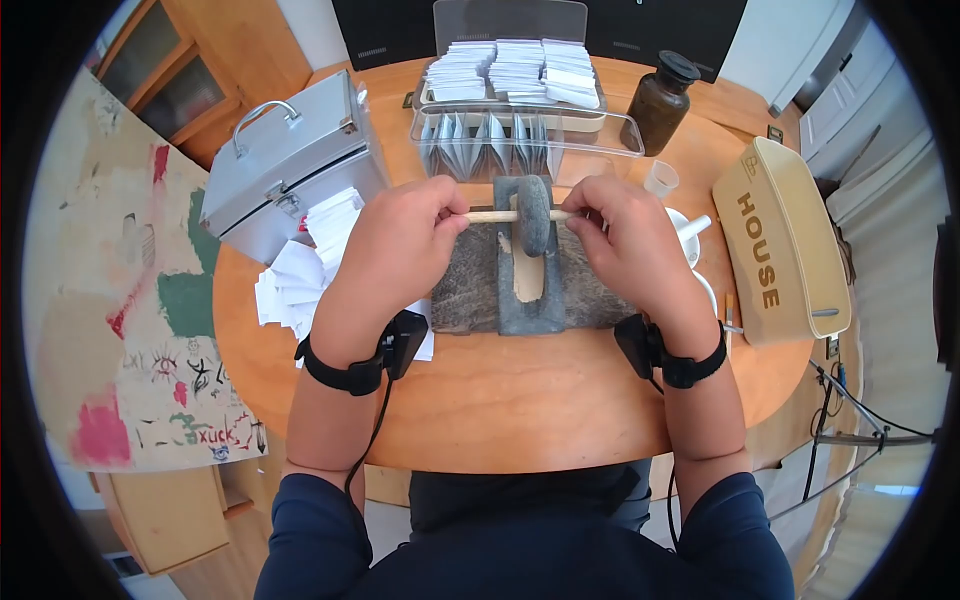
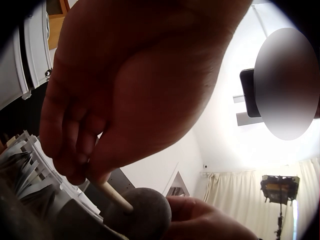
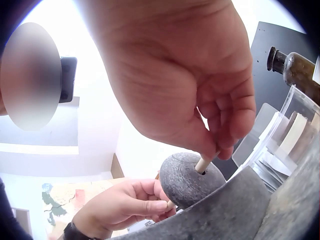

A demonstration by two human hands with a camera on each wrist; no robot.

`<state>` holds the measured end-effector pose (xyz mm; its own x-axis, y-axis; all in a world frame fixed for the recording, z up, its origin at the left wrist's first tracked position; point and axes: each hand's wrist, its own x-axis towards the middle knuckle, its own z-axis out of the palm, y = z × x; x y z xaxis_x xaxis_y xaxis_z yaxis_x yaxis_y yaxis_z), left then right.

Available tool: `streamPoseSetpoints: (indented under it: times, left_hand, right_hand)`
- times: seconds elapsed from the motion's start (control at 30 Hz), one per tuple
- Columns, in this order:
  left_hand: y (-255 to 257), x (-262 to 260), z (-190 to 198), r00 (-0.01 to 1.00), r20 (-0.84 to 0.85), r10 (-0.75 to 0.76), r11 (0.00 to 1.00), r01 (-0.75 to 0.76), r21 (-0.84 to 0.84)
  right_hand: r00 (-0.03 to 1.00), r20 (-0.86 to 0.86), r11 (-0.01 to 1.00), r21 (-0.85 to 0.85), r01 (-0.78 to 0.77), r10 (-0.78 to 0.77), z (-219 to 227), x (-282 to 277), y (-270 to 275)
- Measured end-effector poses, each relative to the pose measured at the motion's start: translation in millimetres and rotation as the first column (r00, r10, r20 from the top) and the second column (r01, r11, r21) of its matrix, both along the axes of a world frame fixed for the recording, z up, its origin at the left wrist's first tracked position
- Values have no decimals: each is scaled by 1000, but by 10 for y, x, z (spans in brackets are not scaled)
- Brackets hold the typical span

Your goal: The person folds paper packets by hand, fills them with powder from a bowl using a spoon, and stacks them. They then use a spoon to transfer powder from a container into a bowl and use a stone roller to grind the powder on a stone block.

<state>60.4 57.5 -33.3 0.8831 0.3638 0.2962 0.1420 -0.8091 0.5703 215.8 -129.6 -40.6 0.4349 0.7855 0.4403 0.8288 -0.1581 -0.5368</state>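
Left hand [image 1: 400, 235] and right hand [image 1: 632, 232] pinch the rod [image 1: 490, 216] either side of the wheel [image 1: 535, 215], near the trough's [image 1: 530, 322] far edge. Uneven pressure could tilt the wheel, spilling powder [image 1: 526, 282].

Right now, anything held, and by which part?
Yes: the wooden rod through the stone wheel. Left hand pinches one end, right hand the other.

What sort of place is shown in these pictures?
Probably a workroom or studio: a stone wheel and a trough are at a wooden table, where a brown bottle also stands.
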Motion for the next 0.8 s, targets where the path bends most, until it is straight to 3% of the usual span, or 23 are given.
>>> streamPoseSetpoints:
  times: [0.33,0.53,0.6,0.7,0.8]
  left_hand:
    - [-39,31,-78,995,-91,-30,999,32,18]
    - [-89,-17,-14,984,-137,-117,992,121,19]
    - [-123,-56,32,979,-139,-146,987,154,46]
    - [-206,-140,120,964,-183,-195,977,208,57]
    - [-241,-173,162,950,-217,-225,964,250,96]
  right_hand:
    - [1000,-1,1000,-28,7,-7,17,3,-30]
    - [999,-49,986,-164,-14,6,120,63,-147]
    - [989,-143,952,-295,-82,41,187,48,-195]
    - [988,-136,916,-384,-115,68,308,1,-254]
    - [992,-61,931,-342,-128,114,282,-9,-285]
